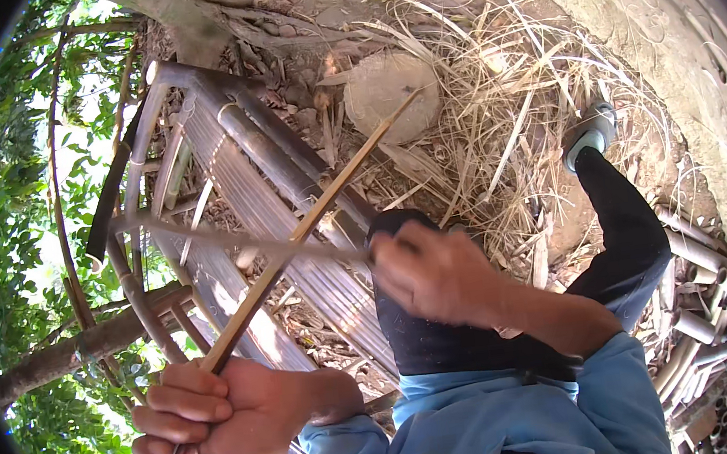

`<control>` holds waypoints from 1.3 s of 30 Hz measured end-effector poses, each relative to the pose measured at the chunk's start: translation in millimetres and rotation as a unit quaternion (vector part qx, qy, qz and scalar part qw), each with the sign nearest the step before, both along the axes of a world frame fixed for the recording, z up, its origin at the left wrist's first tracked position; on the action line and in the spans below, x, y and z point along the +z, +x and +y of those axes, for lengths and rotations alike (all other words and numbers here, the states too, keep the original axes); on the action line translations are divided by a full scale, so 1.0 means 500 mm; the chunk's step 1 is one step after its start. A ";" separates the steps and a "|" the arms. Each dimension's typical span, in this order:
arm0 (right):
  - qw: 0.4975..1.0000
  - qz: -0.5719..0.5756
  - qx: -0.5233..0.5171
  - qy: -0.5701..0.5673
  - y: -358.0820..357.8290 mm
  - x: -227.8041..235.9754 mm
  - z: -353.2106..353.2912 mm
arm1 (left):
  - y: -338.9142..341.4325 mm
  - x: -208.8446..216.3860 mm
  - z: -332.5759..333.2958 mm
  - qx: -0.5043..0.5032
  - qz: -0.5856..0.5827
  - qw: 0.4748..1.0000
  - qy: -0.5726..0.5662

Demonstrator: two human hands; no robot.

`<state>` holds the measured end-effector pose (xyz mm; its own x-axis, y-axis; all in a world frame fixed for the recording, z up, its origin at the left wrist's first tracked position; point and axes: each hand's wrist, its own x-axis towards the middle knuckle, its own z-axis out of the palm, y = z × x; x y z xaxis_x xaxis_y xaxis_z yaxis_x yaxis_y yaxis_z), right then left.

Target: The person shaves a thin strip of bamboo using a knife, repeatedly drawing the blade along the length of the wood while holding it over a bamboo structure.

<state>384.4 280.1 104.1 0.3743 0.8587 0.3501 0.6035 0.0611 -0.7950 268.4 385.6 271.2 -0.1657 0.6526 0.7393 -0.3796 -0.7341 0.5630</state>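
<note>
Well, I can see the person's left hand (215, 415) off the near end of the slatted bamboo bench (242, 164), its fingers curled tight against the palm around the lower end of a long bamboo strip (329, 193). That strip slants up across the bench, and its thin tip reaches beyond the bench's right side, above a flat round block (382, 70).

The right hand (430, 273) is beside the bench's right edge, blurred, with its fingers folded around the end of a long grey blade-like tool (232, 238). I cannot tell how each finger sits on it. The tool lies across the strip above the bench slats, and whether the two touch is unclear.

Pale shavings (493, 107) litter the ground to the right of the bench. Farther right of it are a shoe (601, 124) and, lower, a heap of cut bamboo tubes (697, 327). Green foliage (9, 273) fills the bench's left side, past some poles.
</note>
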 end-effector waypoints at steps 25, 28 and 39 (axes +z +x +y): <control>0.982 -0.031 -0.030 -0.182 0.194 -0.352 0.105 | -0.070 0.009 0.115 0.016 0.093 0.992 0.086; 0.990 -0.048 -0.014 -0.135 0.162 -0.390 0.119 | -0.122 0.014 0.141 -0.100 0.073 0.990 0.072; 0.955 0.039 -0.154 -0.250 0.304 -0.613 0.111 | -0.131 0.043 0.177 -0.232 0.034 0.972 0.002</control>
